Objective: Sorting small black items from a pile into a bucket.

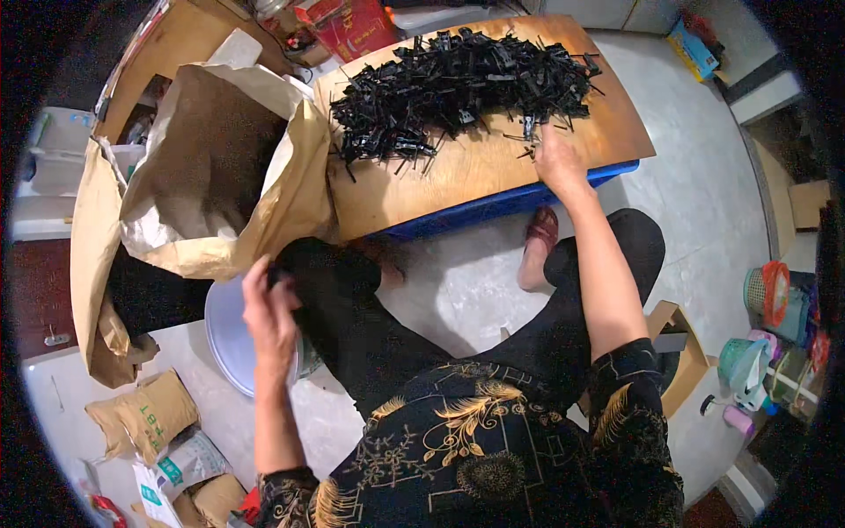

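Observation:
A heap of small black plastic pieces with thin stems (466, 79) lies across a wooden board (387, 194). At the heap's front right edge is my right hand (559, 163), its fingers bent together beside a few loose black pieces. Whatever those fingertips hold is too small to make out. My left hand (271, 312) hangs in the air, blurred by motion, just below the rim of a large brown paper sack (295, 189) and over a round whitish tub (231, 330). The sack gapes wide at the board's left side.
The board rests on a blue bin (466, 214) before my knees. Small brown packets (150, 414) lie on the floor at lower left. An open cardboard box (682, 361) stands by my right thigh. Baskets (748, 365) and bottles line the right side; a red box (348, 26) sits behind the board.

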### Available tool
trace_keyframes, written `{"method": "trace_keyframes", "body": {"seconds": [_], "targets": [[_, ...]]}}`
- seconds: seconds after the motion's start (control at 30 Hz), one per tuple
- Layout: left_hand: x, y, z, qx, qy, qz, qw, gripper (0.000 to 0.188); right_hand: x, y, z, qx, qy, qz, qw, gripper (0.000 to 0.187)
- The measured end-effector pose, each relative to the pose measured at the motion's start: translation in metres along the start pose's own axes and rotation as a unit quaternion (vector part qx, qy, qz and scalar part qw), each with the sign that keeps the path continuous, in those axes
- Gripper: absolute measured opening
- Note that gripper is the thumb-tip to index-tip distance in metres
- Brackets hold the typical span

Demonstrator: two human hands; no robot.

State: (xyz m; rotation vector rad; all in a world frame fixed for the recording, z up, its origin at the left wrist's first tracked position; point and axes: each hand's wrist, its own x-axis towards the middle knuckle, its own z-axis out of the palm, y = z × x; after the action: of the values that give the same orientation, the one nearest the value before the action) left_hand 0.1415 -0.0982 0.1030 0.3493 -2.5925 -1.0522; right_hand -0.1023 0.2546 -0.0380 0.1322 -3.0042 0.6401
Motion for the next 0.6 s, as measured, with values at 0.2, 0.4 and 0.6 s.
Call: {"method": "trace_keyframes", "body": {"seconds": [0.2, 0.4, 0.6], "targets": [[-0.040, -0.150, -0.095, 0.228, -0.043, -0.155, 0.960, 0.043, 0.005, -0.007, 0.007, -0.038, 0.033, -0.004, 0.999, 0.016], [-0.010, -0.052, -0.043, 0.208, 0.079, 0.141, 0.965, 0.033, 0.003, -0.016, 0.006, 0.038, 0.070, -0.047, 0.996, 0.018], [0.046, 0.059, 0.080, -0.371, -0.284, -0.106, 0.878, 0.065, -0.017, -0.069, -0.022, 0.415, -0.103, -0.060, 0.902, 0.015]]}}
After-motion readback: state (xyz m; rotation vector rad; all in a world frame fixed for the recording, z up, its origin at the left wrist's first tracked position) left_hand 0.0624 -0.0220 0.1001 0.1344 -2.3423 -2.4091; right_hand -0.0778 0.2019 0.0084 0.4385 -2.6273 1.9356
